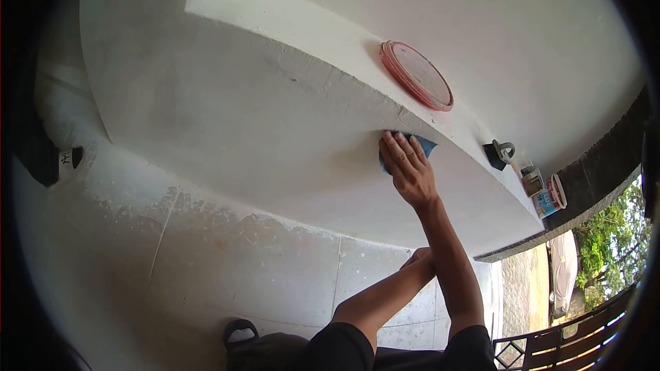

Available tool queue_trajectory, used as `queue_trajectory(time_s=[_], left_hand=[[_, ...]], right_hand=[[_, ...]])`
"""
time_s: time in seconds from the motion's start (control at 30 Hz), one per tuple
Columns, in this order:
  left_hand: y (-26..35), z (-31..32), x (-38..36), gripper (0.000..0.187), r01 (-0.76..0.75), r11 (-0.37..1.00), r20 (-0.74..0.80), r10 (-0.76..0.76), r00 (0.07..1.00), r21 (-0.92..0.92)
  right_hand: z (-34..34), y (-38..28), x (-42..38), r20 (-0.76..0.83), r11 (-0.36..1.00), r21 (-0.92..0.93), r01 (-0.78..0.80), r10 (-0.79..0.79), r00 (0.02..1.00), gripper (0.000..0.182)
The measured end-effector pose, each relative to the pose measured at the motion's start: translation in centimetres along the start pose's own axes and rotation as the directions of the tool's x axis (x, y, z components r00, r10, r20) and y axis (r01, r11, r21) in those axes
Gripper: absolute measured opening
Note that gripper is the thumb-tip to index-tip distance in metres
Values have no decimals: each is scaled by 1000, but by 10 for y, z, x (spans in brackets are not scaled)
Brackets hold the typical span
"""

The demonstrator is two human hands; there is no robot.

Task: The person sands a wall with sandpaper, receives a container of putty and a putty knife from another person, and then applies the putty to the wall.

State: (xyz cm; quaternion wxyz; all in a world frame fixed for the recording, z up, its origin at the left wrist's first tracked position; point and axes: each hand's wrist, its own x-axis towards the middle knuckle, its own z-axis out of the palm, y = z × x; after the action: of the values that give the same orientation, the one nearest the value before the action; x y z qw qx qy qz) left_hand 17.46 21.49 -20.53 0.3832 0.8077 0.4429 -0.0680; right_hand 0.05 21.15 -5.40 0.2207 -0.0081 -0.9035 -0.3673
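My right hand [408,167] presses a blue sheet [425,145], which looks like sandpaper or cloth, flat against the pale wall face [275,124], just below its upper edge. The fingers lie together over the sheet, whose corner sticks out to their right. Behind my right forearm, my left hand [419,257] is partly hidden; its visible fingers are curled, and what they hold, if anything, cannot be seen. A round reddish lid [418,75] rests on the ledge above my right hand.
On the ledge at right are a black-bladed tool [496,154] and small tubs [550,197]. Grey floor tiles [275,271] lie below the wall. Another person's foot [69,159] shows at far left. A dark metal gate [570,343] stands at lower right.
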Motion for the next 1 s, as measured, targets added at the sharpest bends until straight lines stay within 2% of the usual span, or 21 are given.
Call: queue_trajectory(time_s=[0.13,0.2,0.23,0.33,0.4,0.43,0.47,0.5,0.57,0.6,0.67,0.73,0.8,0.87,0.9,1.0], left_hand=[[-25,3,-20,47,-49,999,-72,49,996,6],[-38,-7,-31,47,-67,998,-127,67,990,9],[-54,-8,-43,48,-75,997,-164,76,984,7],[-86,-15,-70,49,-77,997,-266,79,961,17],[-91,-28,-96,49,-54,998,-287,55,956,10],[-72,-48,-124,53,74,997,-134,-71,988,20],[-59,-59,-141,57,192,980,19,-193,981,51],[-59,-58,-145,57,194,980,21,-195,981,48],[-57,-56,-150,59,143,990,-107,-143,984,-10],[-60,-53,-133,59,136,991,-111,-136,984,-4],[-64,-40,-99,63,126,991,36,-128,991,51],[-60,-38,-84,65,89,992,31,-92,995,92],[-53,-37,-74,42,65,979,55,-77,995,192],[-47,-31,-64,42,48,980,87,-66,994,192],[-43,-27,-59,43,46,980,113,-68,991,193],[-44,-26,-53,44,61,976,169,-98,981,207]], right_hand=[[4,-5,13,-140,974,-64,-216,206,969,46],[16,-26,16,-105,978,-15,-207,205,973,45],[18,-30,21,-98,996,38,-85,89,991,43],[17,-10,28,-177,997,57,43,-32,984,40],[9,-4,33,-208,1000,-7,-12,10,978,38],[5,0,34,-218,998,-30,-50,42,975,38],[3,3,35,-224,995,-57,-86,71,972,39],[3,4,36,-223,994,-41,-102,90,971,40],[10,-8,33,-209,990,-40,-134,123,970,39],[14,-14,32,-201,986,-40,-162,151,968,39],[14,-11,28,-153,990,-37,-137,130,980,37],[12,-1,28,-190,999,4,-37,37,981,36],[3,10,34,-253,989,-57,-139,120,960,39],[-3,19,48,-327,952,-29,-306,280,903,41],[-7,20,53,-302,946,66,-316,321,898,44],[0,13,36,-246,969,26,-246,244,938,45]])
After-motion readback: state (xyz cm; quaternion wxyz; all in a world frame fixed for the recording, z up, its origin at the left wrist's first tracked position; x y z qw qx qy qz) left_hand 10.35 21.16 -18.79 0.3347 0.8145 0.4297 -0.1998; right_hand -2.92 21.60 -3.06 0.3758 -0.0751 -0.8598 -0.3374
